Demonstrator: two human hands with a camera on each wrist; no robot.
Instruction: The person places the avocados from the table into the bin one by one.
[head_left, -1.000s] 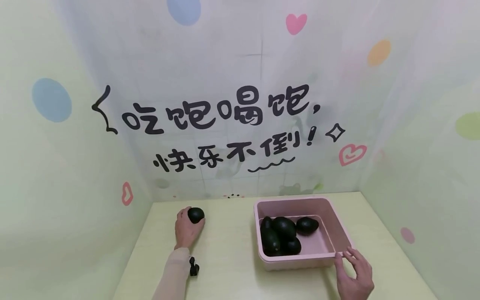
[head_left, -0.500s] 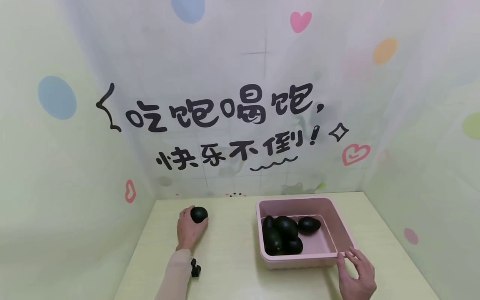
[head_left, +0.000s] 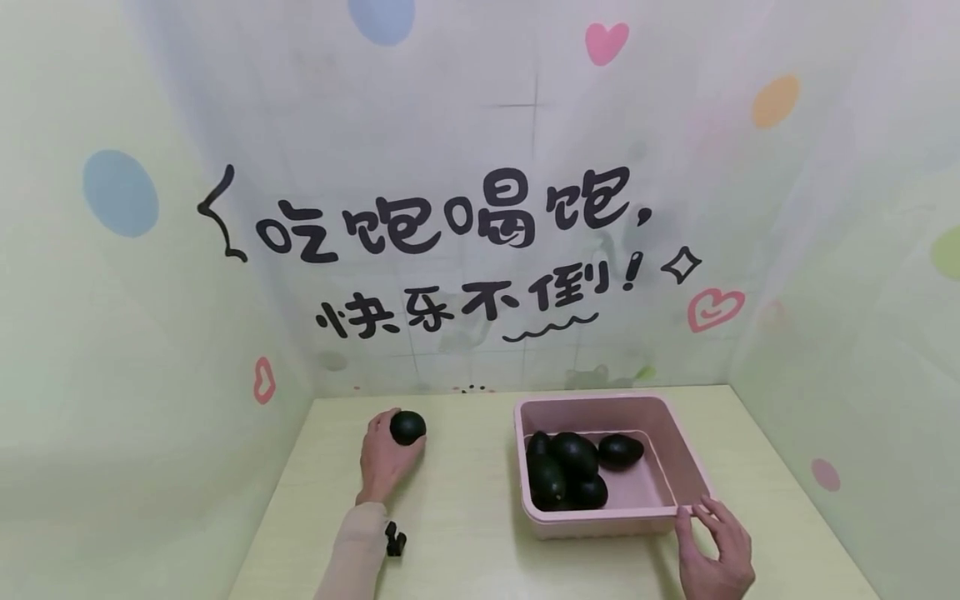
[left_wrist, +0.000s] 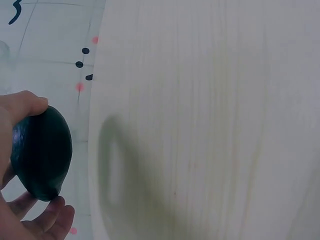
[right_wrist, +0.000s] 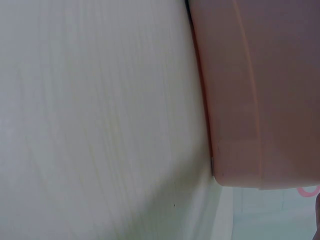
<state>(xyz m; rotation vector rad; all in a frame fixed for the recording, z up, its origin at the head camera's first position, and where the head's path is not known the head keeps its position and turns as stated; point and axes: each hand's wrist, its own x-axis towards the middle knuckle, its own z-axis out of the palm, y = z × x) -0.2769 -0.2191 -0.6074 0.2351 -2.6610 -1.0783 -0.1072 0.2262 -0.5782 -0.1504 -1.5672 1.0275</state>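
My left hand [head_left: 388,458] grips a dark green avocado [head_left: 407,427] near the back left of the table. In the left wrist view, thumb and fingertips hold this avocado [left_wrist: 45,152] by its two ends, and a shadow falls on the wood beside it. To the right stands a pink plastic bin [head_left: 600,518] with several dark avocados [head_left: 574,456] inside, mostly bunched at its left. My right hand [head_left: 716,546] pinches the bin's front right corner rim between thumb and fingers. The right wrist view shows the bin's outer wall [right_wrist: 270,125], with only a sliver of a finger at the edge.
The pale wooden table [head_left: 450,467] ends at a printed back wall [head_left: 465,350] with black lettering. Side walls rise to the left and right. A small black clip-like piece [head_left: 395,540] sits at my left sleeve.
My left hand has shifted slightly to the right with the avocado in its grip. My right hand stays on the bin's rim, and the head view has moved a little.
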